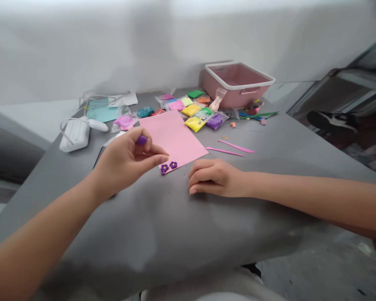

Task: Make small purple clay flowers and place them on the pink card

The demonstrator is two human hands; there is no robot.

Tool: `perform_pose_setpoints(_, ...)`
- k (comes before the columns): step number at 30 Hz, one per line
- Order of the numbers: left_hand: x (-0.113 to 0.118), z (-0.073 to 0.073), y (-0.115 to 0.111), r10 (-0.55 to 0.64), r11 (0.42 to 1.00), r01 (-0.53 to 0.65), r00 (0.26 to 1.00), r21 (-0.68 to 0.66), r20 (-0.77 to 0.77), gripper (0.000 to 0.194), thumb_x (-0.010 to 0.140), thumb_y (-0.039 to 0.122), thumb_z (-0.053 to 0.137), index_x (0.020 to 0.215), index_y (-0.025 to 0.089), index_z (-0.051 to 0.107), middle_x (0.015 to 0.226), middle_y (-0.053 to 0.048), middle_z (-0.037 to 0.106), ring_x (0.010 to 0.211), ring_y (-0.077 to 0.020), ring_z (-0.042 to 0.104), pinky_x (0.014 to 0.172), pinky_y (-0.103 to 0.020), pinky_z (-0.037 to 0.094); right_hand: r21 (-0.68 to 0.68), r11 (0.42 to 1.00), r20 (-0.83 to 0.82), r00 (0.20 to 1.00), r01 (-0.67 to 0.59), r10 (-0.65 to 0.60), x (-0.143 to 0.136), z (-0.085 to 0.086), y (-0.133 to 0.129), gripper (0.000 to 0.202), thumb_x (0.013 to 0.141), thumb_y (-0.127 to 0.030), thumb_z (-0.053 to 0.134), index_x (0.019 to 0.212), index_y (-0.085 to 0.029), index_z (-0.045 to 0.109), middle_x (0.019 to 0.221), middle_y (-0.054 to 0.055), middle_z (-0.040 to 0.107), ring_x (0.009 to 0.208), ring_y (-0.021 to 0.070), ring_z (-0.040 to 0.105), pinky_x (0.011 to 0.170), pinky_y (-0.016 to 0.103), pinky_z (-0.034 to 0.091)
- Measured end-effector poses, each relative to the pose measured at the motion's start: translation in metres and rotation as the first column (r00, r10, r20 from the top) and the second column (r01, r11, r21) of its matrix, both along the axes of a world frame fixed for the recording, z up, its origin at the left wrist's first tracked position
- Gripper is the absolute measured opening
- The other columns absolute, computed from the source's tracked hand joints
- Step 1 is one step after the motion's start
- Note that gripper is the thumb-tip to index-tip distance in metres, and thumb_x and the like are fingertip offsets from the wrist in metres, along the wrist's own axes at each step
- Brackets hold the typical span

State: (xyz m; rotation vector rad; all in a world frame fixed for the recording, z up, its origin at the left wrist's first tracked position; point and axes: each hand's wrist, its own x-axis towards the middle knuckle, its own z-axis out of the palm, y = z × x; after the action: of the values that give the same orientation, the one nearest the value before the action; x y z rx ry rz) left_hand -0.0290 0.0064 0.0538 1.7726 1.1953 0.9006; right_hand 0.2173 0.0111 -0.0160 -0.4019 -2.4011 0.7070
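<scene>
We have one view, worn on the head, looking forward and down over the grey surface (138, 242). Both forearms reach in from the lower sides, close to us; the pale wall (97, 50) fills the far background.

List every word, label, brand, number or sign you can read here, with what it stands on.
No readable text anywhere.
Clear plastic packets with coloured contents: any print is too small or blurred.
White plastic block with a cable: any marking is too blurred.
Pink paper sheet: no lettering shows.
</scene>
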Motion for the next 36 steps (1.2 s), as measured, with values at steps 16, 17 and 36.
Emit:
perform_pose_setpoints(16,-0.038,-0.038,0.02,0.152,0.958,0.055,0.731,0.28,-0.665,0.021,0.089,0.026,0.053,0.082,0.026,0.033,0.096,-0.004,0.076,0.079,-0.021,0.068,0.069,-0.029,0.044,0.19,0.978,0.0,0.996,0.086,-0.088,-0.007,-0.006,-0.002,0.013,0.092,-0.024,0.063,0.089,-0.014,0.07,0.086,0.007,0.064,0.08,0.0133,0.059,0.074,0.025,0.049)
perform_pose_setpoints(17,-0.04,-0.04,0.02,0.149,0.957,0.051,0.757,0.285,-0.636,0.022,0.088,0.027,0.054,0.081,0.026,0.032,0.094,-0.004,0.077,0.078,-0.0205,0.069,0.068,-0.029,0.045,0.18,0.98,0.016,0.996,0.082,-0.087,-0.007,-0.006,-0.001,0.013,0.093,-0.024,0.062,0.091,-0.014,0.071,0.087,0.008,0.064,0.082,0.0136,0.059,0.076,0.025,0.049)
perform_pose_setpoints(36,-0.025,-0.04,0.009,0.338,0.867,-0.058,0.798,0.494,-0.499,0.02,0.081,0.023,0.056,0.084,0.025,0.037,0.108,-0.002,0.076,0.038,-0.0085,0.03,0.055,-0.032,0.042,0.153,0.987,0.034,0.998,0.056,-0.061,-0.006,-0.005,0.0,0.015,0.09,-0.026,0.067,0.091,-0.014,0.075,0.088,0.008,0.064,0.084,0.015,0.058,0.078,0.028,0.048)
